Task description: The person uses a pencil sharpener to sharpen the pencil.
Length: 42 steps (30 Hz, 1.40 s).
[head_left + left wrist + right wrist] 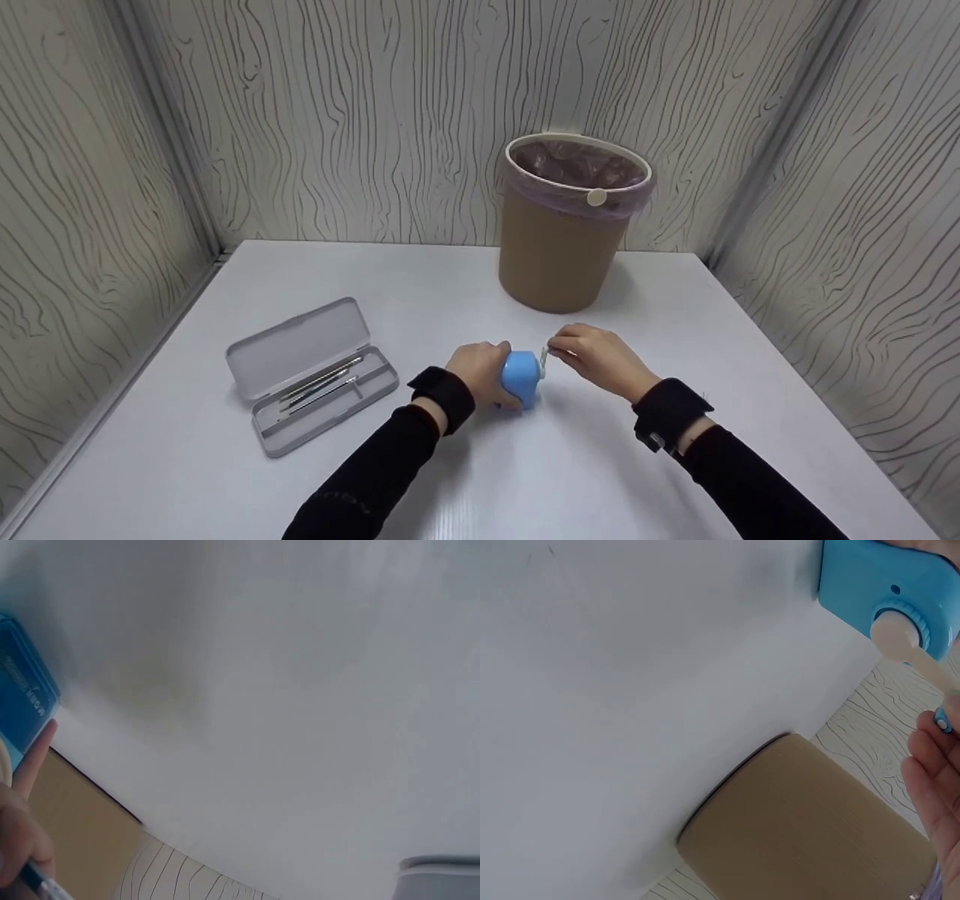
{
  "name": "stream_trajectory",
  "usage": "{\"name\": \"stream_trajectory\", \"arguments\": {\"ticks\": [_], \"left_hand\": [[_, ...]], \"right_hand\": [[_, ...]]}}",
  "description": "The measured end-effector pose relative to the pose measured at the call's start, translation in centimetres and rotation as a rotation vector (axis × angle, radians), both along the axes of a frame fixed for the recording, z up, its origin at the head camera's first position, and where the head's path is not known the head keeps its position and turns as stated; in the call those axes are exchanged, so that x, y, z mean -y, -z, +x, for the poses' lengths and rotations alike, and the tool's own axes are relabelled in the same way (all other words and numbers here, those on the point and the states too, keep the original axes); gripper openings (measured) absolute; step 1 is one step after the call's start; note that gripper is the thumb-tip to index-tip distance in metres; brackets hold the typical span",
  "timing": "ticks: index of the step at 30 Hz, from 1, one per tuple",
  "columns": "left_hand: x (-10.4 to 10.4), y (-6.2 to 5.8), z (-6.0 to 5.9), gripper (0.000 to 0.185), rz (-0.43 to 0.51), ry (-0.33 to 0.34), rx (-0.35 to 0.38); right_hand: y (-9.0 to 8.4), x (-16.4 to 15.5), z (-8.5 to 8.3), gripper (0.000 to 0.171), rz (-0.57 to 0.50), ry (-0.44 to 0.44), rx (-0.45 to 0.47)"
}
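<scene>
Gripping a small rounded blue sharpener (520, 377), left hand (480, 371) fingers curled; right hand (600, 358) fingers pinching its pale crank (909, 645).

The blue plastic sharpener (521, 379) has a smooth, glossy shell; its pale crank handle (907, 641) is smooth plastic. The grey pencil case (300, 352) looks matt, holding shiny metal tools (321, 382). The tan bin (559, 251) is matt, lined with thin glossy film (577, 169). The white tabletop (585, 465) is smooth, faintly sheened.

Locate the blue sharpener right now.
Head view: the sharpener sits on the table near centre, held by the left hand, the right hand at its crank, in front of the bin.
</scene>
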<state>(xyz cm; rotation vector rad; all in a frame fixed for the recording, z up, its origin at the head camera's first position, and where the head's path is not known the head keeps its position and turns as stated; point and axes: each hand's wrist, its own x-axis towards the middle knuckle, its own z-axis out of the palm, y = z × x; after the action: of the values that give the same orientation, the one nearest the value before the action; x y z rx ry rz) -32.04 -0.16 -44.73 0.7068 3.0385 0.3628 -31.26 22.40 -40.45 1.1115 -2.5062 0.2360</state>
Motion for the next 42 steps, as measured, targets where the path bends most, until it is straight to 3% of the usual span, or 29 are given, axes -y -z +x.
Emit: {"name": "stream_trajectory", "arguments": {"ticks": [9,25,33,42], "left_hand": [[-0.2,0.2,0.1,0.072,-0.011,0.04,-0.061],[0.0,0.1,-0.1,0.071,-0.008,0.042,-0.044],[0.3,-0.1,0.0,0.074,-0.018,0.049,-0.045],[0.4,0.4,-0.4,0.07,0.007,0.056,-0.058]], "right_hand": [[0.9,0.5,-1.8,0.013,-0.043,0.073,0.047],[2.9,1.2,-2.9,0.016,-0.021,0.113,0.004],[3.9,1.5,-2.6,0.017,0.043,0.161,0.116],[6.0,1.3,-1.6,0.004,0.074,0.099,0.119]]}}
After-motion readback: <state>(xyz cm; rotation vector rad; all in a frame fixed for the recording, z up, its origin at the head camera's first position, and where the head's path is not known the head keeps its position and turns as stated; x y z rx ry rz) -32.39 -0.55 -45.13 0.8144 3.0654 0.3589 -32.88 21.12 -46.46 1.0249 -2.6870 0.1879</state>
